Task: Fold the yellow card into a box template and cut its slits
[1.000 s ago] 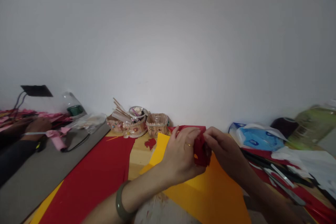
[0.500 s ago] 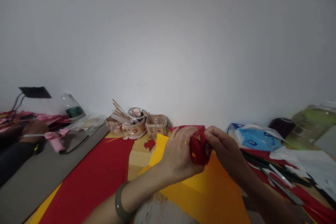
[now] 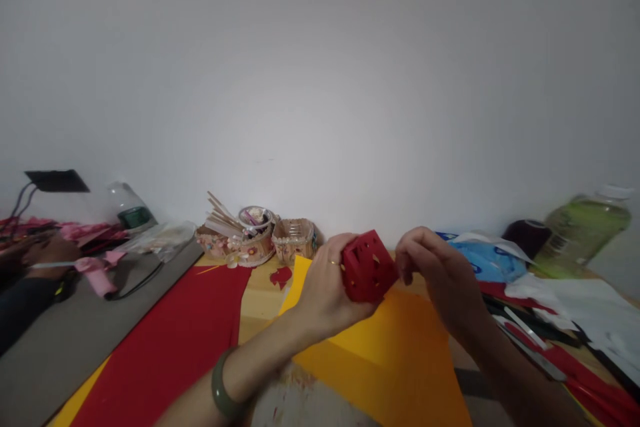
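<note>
My left hand (image 3: 325, 283) grips a red box-shaped paper piece (image 3: 370, 270) with small cut-out holes, held tilted above the table. Just right of it is my right hand (image 3: 430, 267), its fingers curled and apart from the box's right corner; whether something small sits between the fingertips I cannot make out. Under both hands lies a yellow-orange sheet (image 3: 395, 353). A red sheet (image 3: 175, 340) spreads to the left, and a small red scrap (image 3: 281, 276) rests on the wood beyond my left wrist.
Decorated baskets (image 3: 295, 240) with sticks stand by the wall. At right are a blue tissue pack (image 3: 495, 261), a large bottle of greenish liquid (image 3: 585, 227) and scissors (image 3: 535, 347). A co-worker's hand (image 3: 50, 250) is at far left, near a pink glue gun (image 3: 95, 275).
My right hand has come off the red paper box and moved a little to the right. The box has turned, so its cut-out faces now show. My view has shifted slightly.
</note>
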Motion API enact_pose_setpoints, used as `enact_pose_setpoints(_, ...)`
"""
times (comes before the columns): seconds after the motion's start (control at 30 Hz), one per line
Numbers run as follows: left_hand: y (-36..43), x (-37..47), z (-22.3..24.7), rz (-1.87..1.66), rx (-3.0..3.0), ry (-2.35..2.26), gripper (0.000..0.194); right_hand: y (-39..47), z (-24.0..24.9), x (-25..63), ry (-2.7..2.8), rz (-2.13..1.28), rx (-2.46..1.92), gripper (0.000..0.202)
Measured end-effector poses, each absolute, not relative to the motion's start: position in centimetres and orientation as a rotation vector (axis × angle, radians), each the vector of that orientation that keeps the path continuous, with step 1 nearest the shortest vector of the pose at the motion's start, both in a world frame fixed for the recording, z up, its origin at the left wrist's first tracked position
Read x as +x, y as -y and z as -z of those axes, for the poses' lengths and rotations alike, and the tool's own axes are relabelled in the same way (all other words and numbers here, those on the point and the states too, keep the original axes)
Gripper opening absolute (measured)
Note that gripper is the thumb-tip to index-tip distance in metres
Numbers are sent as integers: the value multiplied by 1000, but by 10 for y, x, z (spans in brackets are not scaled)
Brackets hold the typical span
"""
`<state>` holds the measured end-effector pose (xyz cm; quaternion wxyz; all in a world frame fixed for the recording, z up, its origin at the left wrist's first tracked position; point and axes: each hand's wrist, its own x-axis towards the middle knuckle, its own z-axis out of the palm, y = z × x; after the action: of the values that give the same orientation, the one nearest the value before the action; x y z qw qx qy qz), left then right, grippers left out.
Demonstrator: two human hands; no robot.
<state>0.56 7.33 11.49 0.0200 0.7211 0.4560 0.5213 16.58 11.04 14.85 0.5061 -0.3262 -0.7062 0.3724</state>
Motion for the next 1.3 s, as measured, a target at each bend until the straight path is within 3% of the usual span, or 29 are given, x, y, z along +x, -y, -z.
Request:
enact_pose_setpoints(0.07,-74,3,-113,-1686,2280,-1442,69,-103,-149,163,1755,-709,-848,18)
enact_pose_setpoints(0.2,-74,-1,-109,-1775,2441,-1490,70,-92,-145,154,1972,-229,-995,29)
enact_pose_setpoints(0.5,-75,0,-110,-1826,2514,-1516,74,-102,-143,155,2114,-366,-936,19)
enact_pose_setpoints(0.73,-70,-1,-111,-1798,2644,-1691,72,-100,-134,154,2123,187,-885,21)
enact_pose_setpoints(0.83,-69,1,-111,-1833,2747,-1777,65,-98,-133,154,2215,157,-1071,26)
enact_pose_setpoints(0.93,-70,3,-108,-1859,2811,-1840,57,-97,-136,154,2325,-110,-1252,27)
enact_pose_setpoints(1.17,-71,5,-103,-1823,2937,-1802,43,-97,-144,151,2299,-293,-1255,17)
enact_pose_setpoints(1.3,-72,6,-104,-1869,2993,-1787,37,-98,-146,151,2277,-410,-1175,26)
